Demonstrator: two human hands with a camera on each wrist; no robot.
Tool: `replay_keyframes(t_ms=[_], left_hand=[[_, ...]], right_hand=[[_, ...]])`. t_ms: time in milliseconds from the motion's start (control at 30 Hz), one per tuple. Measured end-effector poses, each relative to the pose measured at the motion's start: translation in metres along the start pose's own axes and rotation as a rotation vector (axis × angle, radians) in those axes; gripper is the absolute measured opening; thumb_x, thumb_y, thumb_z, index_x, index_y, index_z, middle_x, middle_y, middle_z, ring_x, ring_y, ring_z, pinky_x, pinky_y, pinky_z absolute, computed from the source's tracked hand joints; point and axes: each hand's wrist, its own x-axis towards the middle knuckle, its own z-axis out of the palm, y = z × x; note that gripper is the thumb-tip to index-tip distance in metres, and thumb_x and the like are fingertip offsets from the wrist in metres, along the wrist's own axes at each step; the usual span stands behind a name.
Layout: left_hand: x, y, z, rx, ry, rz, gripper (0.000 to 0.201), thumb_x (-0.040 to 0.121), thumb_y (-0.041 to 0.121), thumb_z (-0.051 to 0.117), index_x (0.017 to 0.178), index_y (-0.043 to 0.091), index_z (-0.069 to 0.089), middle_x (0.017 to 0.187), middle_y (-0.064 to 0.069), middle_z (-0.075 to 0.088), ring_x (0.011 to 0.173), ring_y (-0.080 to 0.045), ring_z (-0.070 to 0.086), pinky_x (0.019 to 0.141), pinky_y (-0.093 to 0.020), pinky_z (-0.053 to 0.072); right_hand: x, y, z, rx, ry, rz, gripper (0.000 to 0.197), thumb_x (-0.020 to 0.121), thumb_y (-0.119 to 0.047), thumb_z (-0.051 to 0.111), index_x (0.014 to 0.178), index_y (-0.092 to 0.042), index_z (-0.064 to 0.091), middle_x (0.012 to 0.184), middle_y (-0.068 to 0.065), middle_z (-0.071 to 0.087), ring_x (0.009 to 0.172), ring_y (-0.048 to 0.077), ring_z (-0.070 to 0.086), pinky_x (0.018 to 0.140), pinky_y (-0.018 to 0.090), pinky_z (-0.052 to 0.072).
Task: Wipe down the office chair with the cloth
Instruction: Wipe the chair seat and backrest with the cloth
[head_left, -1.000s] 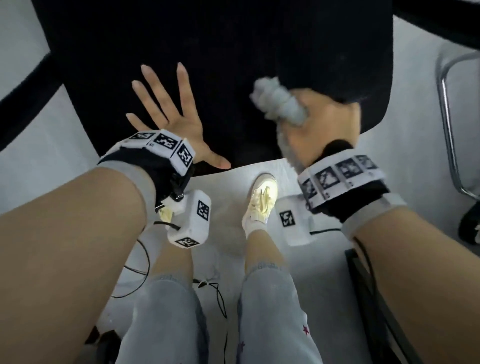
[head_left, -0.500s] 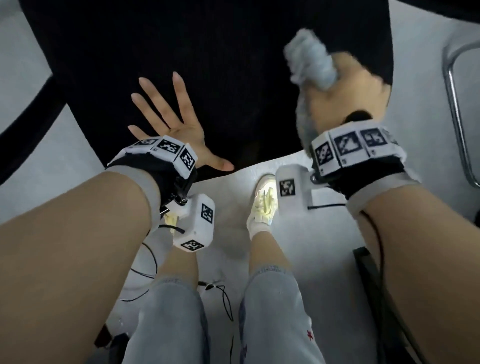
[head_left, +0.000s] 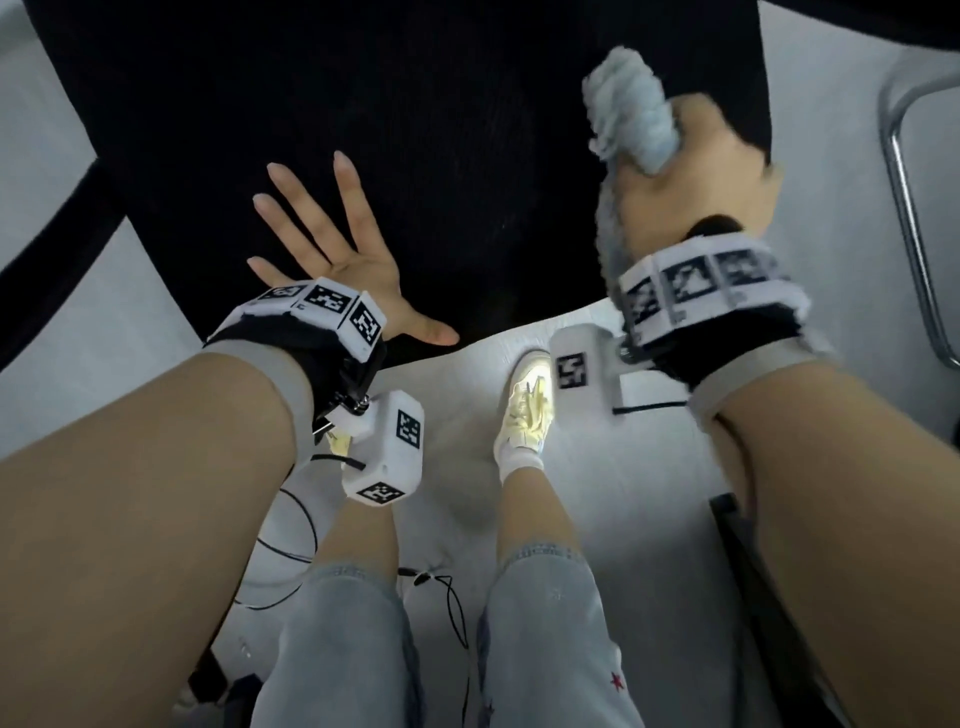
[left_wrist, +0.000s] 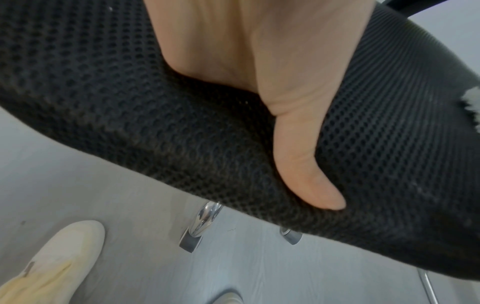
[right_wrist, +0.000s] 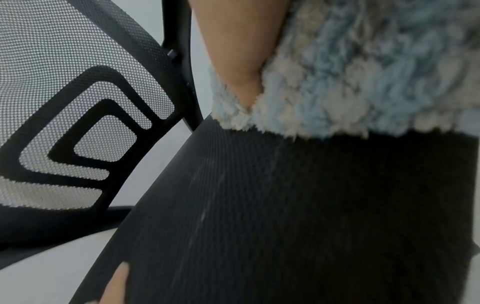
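The office chair's black mesh seat (head_left: 467, 130) fills the upper head view. My left hand (head_left: 332, 244) lies flat on the seat's near left part, fingers spread and straight; the left wrist view shows its thumb (left_wrist: 306, 164) pressed on the mesh seat (left_wrist: 130, 92) near the front edge. My right hand (head_left: 691, 182) grips a bunched fluffy pale-blue cloth (head_left: 628, 114) on the seat's right side, near its right edge. In the right wrist view the cloth (right_wrist: 350, 82) presses on the seat (right_wrist: 285, 205); my left fingertip (right_wrist: 116, 283) shows at the bottom.
The chair's mesh backrest (right_wrist: 72, 107) rises beyond the seat. A black armrest (head_left: 47, 260) runs at the left. A chrome tube frame (head_left: 909, 208) stands to the right. Chair legs (left_wrist: 202, 222) and my shoes (head_left: 524, 405) are on the grey floor, with cables (head_left: 291, 551) near my feet.
My right hand has carried the cloth from the seat's front middle away from me and to the right across the seat. The left hand has stayed flat in place.
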Motion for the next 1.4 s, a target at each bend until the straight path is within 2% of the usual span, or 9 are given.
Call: replay_keyframes(t_ms=[167, 267, 533, 700, 800, 900, 1033, 1267, 1400], left_hand=[[0.006, -0.001, 0.005, -0.013, 0.020, -0.095, 0.125, 0.051, 0.088, 0.045, 0.147, 0.024, -0.002, 0.155, -0.020, -0.003, 0.141, -0.041, -0.004, 0.110, -0.063, -0.001], [0.009, -0.011, 0.002, -0.019, -0.163, -0.026, 0.142, 0.031, 0.081, 0.067, 0.147, 0.019, 0.014, 0.153, -0.023, 0.013, 0.139, -0.043, 0.012, 0.111, -0.060, 0.010], [-0.001, 0.006, 0.005, 0.019, 0.040, 0.027, 0.158, 0.029, 0.071, 0.076, 0.143, 0.018, -0.021, 0.146, -0.032, -0.024, 0.135, -0.046, -0.023, 0.098, -0.072, -0.008], [0.008, -0.007, 0.005, 0.053, -0.135, -0.065, 0.127, 0.051, 0.058, 0.073, 0.146, 0.009, 0.005, 0.151, -0.029, 0.010, 0.139, -0.044, 0.009, 0.111, -0.061, 0.005], [0.009, -0.011, -0.001, 0.032, -0.285, -0.051, 0.106, 0.057, 0.049, 0.077, 0.141, 0.007, 0.027, 0.145, -0.026, 0.030, 0.135, -0.041, 0.027, 0.112, -0.054, 0.019], [0.006, -0.001, 0.002, 0.058, -0.045, -0.019, 0.152, 0.030, 0.069, 0.072, 0.145, 0.018, -0.014, 0.150, -0.030, -0.013, 0.139, -0.043, -0.013, 0.103, -0.066, -0.009], [0.001, 0.004, 0.007, 0.043, 0.125, 0.003, 0.156, 0.026, 0.080, 0.066, 0.147, 0.014, -0.008, 0.149, -0.033, -0.011, 0.139, -0.047, -0.011, 0.101, -0.070, -0.006], [0.015, -0.018, 0.006, 0.041, -0.145, -0.016, 0.133, 0.039, 0.083, 0.063, 0.145, 0.017, 0.020, 0.151, -0.024, 0.019, 0.138, -0.045, 0.017, 0.110, -0.060, 0.013], [0.008, -0.001, 0.011, 0.070, 0.085, -0.018, 0.147, 0.039, 0.075, 0.070, 0.146, 0.019, -0.013, 0.149, -0.031, -0.014, 0.139, -0.045, -0.014, 0.101, -0.066, -0.010]], right_hand=[[-0.080, -0.058, 0.064, -0.087, -0.084, -0.310, 0.025, 0.063, -0.026, 0.070, 0.086, -0.020, 0.064, 0.061, -0.001, 0.065, 0.056, 0.022, 0.061, 0.072, 0.033, 0.032], [-0.079, -0.053, 0.061, -0.108, -0.273, -0.535, 0.032, 0.073, -0.033, 0.065, 0.103, -0.022, 0.061, 0.078, -0.003, 0.068, 0.070, 0.023, 0.062, 0.080, 0.036, 0.023], [-0.005, 0.016, 0.000, -0.041, 0.023, 0.069, 0.029, 0.086, -0.028, 0.044, 0.112, -0.019, 0.051, 0.105, 0.010, 0.064, 0.099, 0.036, 0.055, 0.092, 0.040, 0.034], [-0.084, -0.055, 0.065, -0.092, -0.158, -0.351, 0.014, 0.064, -0.027, 0.069, 0.076, -0.023, 0.064, 0.058, -0.004, 0.062, 0.052, 0.020, 0.057, 0.069, 0.032, 0.029], [-0.075, -0.053, 0.054, -0.180, -0.280, -0.555, 0.026, 0.074, -0.028, 0.062, 0.099, -0.021, 0.059, 0.073, -0.003, 0.066, 0.065, 0.023, 0.060, 0.082, 0.038, 0.033], [-0.032, -0.017, 0.020, -0.125, -0.134, -0.307, 0.028, 0.086, -0.026, 0.044, 0.114, -0.021, 0.048, 0.092, 0.007, 0.067, 0.088, 0.035, 0.059, 0.094, 0.042, 0.033], [-0.006, 0.007, -0.001, -0.002, -0.013, 0.020, 0.031, 0.086, -0.030, 0.047, 0.115, -0.018, 0.049, 0.108, 0.009, 0.064, 0.103, 0.036, 0.055, 0.094, 0.039, 0.034], [-0.085, -0.060, 0.063, -0.094, -0.290, -0.540, 0.018, 0.075, -0.031, 0.063, 0.089, -0.020, 0.061, 0.065, -0.003, 0.060, 0.060, 0.022, 0.058, 0.084, 0.038, 0.033], [-0.026, -0.008, 0.021, -0.165, -0.178, -0.289, 0.026, 0.085, -0.031, 0.041, 0.105, -0.022, 0.055, 0.094, 0.003, 0.067, 0.089, 0.032, 0.061, 0.093, 0.042, 0.037]])
